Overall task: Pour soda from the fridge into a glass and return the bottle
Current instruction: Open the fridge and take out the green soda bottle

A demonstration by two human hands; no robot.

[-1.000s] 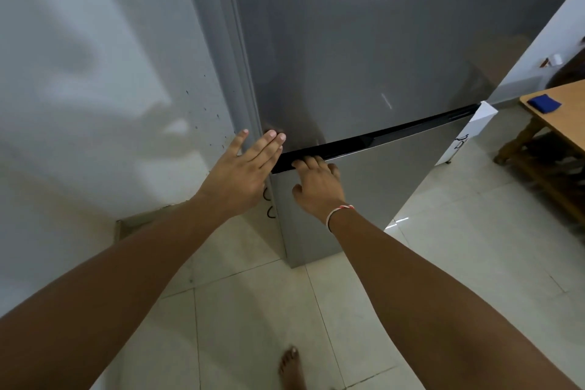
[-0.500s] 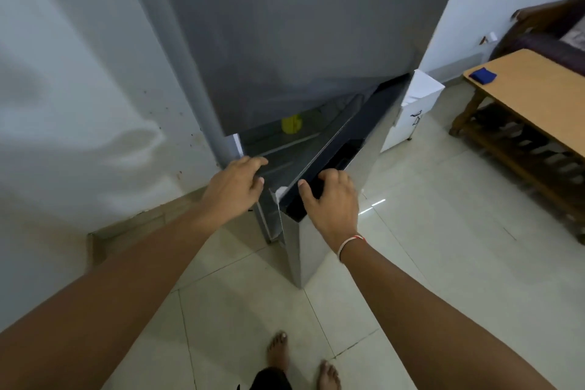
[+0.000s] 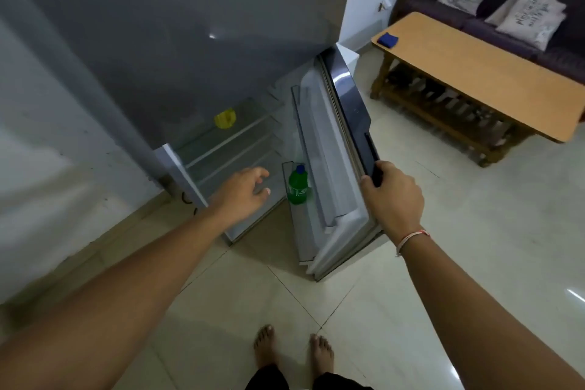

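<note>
head view | fridge door [image 3: 345,123] is held open at its top corner, right hand [image 3: 391,196] fingers clamped on it | left hand [image 3: 242,195] fingers apart, nothing held | soda bottle [image 3: 298,186] stands upright in door shelf, just beyond left fingertips | judged light, rigid-ish plastic, possibly slick; best gripped around mid-body

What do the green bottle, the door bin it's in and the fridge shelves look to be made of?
Bottle: seemingly translucent green plastic with a blue screw cap; light shows through the body. Door bin: clear rigid plastic, since the bottle shows through its wall. Shelves: clear with pale edges, glass or plastic; the look leaves it open.
</note>
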